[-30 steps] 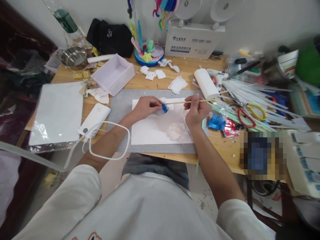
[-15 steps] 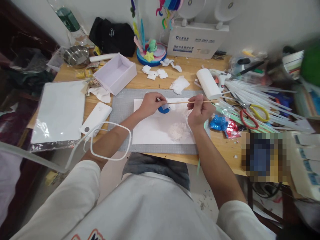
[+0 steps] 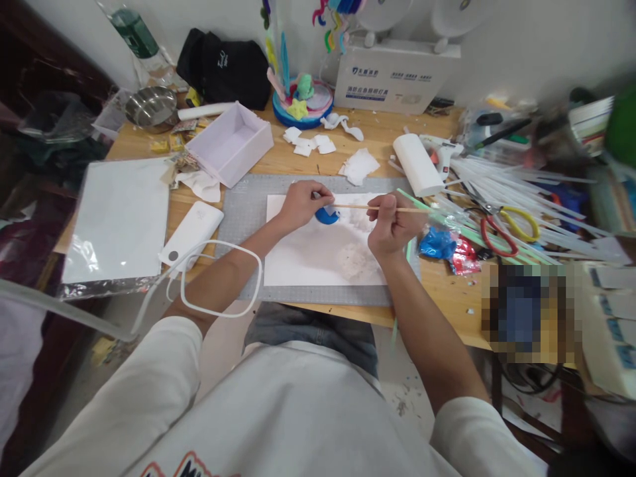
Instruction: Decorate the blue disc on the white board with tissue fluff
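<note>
A thin wooden stick [image 3: 358, 207] lies level across the gap between my two hands, above a white sheet. My right hand [image 3: 395, 225] is closed around its right part. At the stick's left end, my left hand [image 3: 304, 204] pinches a small white piece [image 3: 330, 209] between thumb and fingers; whether it also grips the stick is hard to tell. Just below those fingertips sits a blue round thing [image 3: 328, 218], partly covered. Pale fluffy crumbs [image 3: 356, 260] are heaped on the white sheet [image 3: 298, 265] near my right hand.
A grey cutting mat [image 3: 243, 199] lies beneath the sheet. White squares [image 3: 303, 147], a lilac box [image 3: 238, 142] and a white roll [image 3: 418, 165] stand behind. Right are a glue gun [image 3: 447, 156], pliers [image 3: 497, 232] and plastic strips [image 3: 536, 192]; a white device [image 3: 193, 232] lies left.
My right hand has shifted slightly left along the stick and turned a little. My left hand keeps its pinch at the stick's left end. The view has tilted slightly.
</note>
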Motion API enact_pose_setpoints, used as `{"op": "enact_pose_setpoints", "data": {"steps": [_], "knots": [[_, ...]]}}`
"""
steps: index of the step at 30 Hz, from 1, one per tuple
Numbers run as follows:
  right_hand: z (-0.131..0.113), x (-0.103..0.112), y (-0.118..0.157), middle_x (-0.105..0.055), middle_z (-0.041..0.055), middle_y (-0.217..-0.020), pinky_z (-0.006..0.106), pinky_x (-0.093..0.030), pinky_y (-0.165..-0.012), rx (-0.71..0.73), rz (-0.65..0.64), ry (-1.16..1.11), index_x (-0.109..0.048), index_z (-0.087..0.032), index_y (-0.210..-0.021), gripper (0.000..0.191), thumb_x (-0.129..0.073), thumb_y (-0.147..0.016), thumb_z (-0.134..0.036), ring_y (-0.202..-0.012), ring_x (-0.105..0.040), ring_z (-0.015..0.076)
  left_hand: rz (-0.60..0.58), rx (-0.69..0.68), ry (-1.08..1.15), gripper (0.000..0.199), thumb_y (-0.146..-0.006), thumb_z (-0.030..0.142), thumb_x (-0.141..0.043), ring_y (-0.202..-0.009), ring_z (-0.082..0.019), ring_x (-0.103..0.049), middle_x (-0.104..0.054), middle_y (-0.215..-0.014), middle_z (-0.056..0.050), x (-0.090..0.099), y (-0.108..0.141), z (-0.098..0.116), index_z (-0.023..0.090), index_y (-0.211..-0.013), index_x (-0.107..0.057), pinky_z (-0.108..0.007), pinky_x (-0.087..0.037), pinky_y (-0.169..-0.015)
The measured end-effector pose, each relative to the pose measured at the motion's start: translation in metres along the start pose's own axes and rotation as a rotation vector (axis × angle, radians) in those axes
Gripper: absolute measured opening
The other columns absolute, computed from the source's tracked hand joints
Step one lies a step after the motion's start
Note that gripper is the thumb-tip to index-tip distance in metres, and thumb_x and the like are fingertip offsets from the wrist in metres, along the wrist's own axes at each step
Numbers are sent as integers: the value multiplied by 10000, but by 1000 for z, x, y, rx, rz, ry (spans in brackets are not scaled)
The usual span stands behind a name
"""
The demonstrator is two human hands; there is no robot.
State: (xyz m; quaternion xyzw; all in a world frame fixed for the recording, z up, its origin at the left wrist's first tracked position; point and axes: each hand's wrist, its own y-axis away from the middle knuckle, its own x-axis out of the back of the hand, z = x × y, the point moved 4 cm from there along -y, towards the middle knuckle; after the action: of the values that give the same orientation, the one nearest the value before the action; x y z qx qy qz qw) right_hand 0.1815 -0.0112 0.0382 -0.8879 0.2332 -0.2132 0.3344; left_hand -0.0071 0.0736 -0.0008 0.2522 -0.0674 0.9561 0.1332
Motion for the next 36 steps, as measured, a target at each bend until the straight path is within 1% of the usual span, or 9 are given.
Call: {"op": "enact_pose_setpoints", "data": {"steps": [7,11,15,20,24,28,30,33,36], "knots": [[-6,-2,-3,-622,-16,-549,259,-411,-519,88,-12,38,-662,-209,-708,503,-447,-1076,-476,-470,-578,91,21,-28,5,61,-830,218,-790,-727,-144,-628,-789,-860,-35,-1,1,-2,171,-840,-828,-287,-467,-737],[-10,-2,-3,-613,-23,-538,257,-418,-538,143,-23,73,-653,-212,-716,477,-454,-1080,-448,-470,-574,88,18,-19,1,62,-828,220,-793,-729,-141,-626,-792,-867,-35,-1,1,-1,171,-839,-828,-285,-470,-744],[-10,-2,-3,-605,-24,-534,261,-420,-552,161,-22,102,-645,-214,-714,479,-441,-1082,-442,-479,-567,90,10,-4,-19,77,-830,238,-784,-736,-146,-628,-796,-881,-36,-1,1,-1,178,-848,-828,-288,-476,-752],[-5,-3,-2,-590,-8,-556,290,-428,-597,69,-102,159,-614,-226,-689,554,-373,-1079,-538,-525,-563,110,1,-1,-4,102,-831,261,-774,-737,-153,-625,-797,-884,-44,-2,2,-1,178,-859,-827,-288,-471,-736],[-5,-7,-6,-587,5,-583,309,-398,-609,15,-191,214,-580,-234,-675,589,-331,-1065,-598,-556,-534,123,-1,-5,-26,162,-886,303,-717,-754,-158,-639,-793,-887,-45,-1,2,0,177,-849,-811,-285,-471,-732],[-11,-24,-24,-553,9,-602,314,-372,-630,14,-306,262,-533,-238,-660,524,-404,-1050,-564,-596,-499,129,-32,-32,22,209,-936,271,-624,-781,-147,-650,-789,-908,-39,2,3,4,166,-919,-804,-264,-475,-743],[-13,-39,-37,-500,3,-574,316,-363,-629,-1,-375,261,-482,-245,-633,512,-457,-1034,-563,-591,-464,134,-60,-39,47,228,-923,208,-588,-783,-137,-648,-783,-901,-37,3,4,7,159,-947,-810,-250,-474,-743],[-13,-61,-53,-412,-8,-525,328,-340,-604,-16,-440,270,-432,-261,-604,520,-502,-1010,-579,-563,-398,148,-76,-28,49,245,-877,138,-573,-738,-125,-632,-765,-837,-28,7,4,9,147,-915,-815,-241,-472,-737],[-13,-70,-63,-373,-16,-512,335,-337,-600,-16,-461,291,-423,-257,-569,539,-537,-1000,-560,-539,-369,136,-79,-8,26,230,-845,127,-600,-689,-120,-601,-757,-805,-20,9,4,9,145,-917,-817,-247,-463,-720]]}}
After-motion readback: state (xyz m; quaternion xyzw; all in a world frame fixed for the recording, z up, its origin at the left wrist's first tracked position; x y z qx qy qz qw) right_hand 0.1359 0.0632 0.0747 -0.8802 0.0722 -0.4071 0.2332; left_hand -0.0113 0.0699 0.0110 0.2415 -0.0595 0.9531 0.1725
